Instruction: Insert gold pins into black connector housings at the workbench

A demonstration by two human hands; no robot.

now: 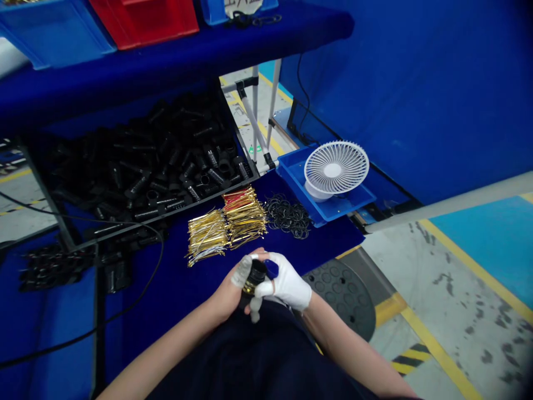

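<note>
Both hands meet just above my lap at the table's near edge. My left hand (pixel 230 288), with a white cot on one finger, is wrapped round a short black cylinder (pixel 255 275) that has a gold band near its lower end. My right hand (pixel 287 286) wears a white glove with a blue fingertip and pinches the same cylinder from the right. Just beyond the hands lie two bundles of gold strips (pixel 227 226) and a heap of thin black rings (pixel 288 215) on the blue table (pixel 183 280).
A black tray (pixel 137 161) heaped with black cylinders fills the left back. A white fan (pixel 335 168) sits in a blue bin at the right. Red and blue bins stand on the shelf above. A black cable (pixel 125 311) crosses the table. A round black stool (pixel 345 294) is on the right.
</note>
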